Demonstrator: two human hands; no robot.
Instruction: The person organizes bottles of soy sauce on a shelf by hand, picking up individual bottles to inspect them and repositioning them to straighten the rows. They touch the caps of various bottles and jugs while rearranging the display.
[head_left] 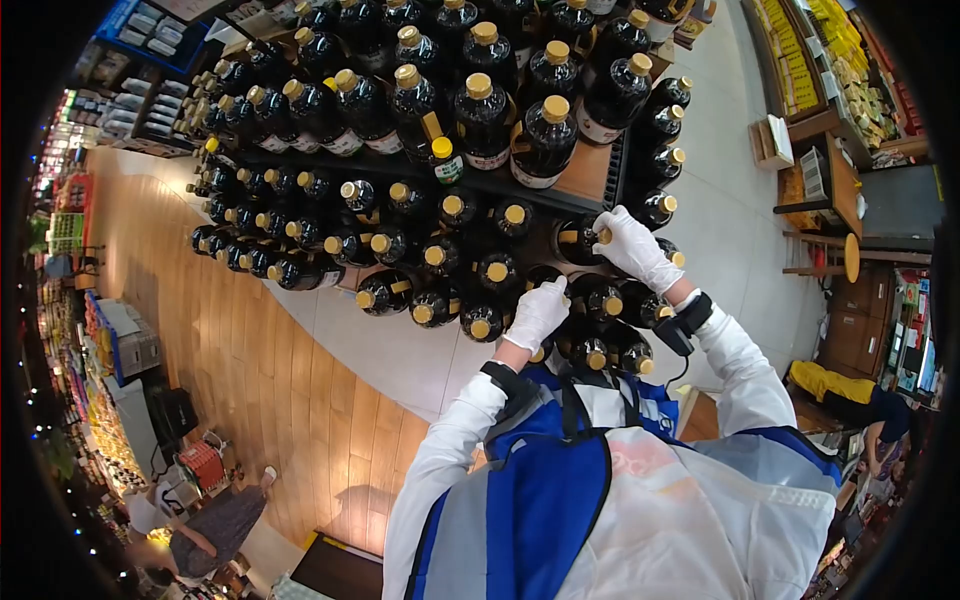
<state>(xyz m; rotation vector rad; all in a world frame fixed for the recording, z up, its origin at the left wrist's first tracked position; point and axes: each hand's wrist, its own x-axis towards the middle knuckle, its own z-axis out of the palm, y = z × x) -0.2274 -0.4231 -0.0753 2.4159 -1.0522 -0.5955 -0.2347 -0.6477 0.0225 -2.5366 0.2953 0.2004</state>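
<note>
My right hand (638, 250), in a white glove, closes its fingers at the gold cap of a dark bottle (574, 240) by the shelf corner. My left hand (538, 316), gloved too, is closed at the top of another dark bottle (541, 276); its cap is hidden under the fingers. Around both hands stand several more dark bottles with gold caps, among them a bottle (497, 268) left of my left hand and a bottle (602, 302) between my wrists.
Above the lower rows, a raised display shelf (592, 178) carries large dark bottles and one small yellow-capped bottle (446, 160). Wooden floor (270, 370) lies left. A person (215, 530) is at lower left, another person (875, 430) at far right. Stocked shelves (800, 70) line the right.
</note>
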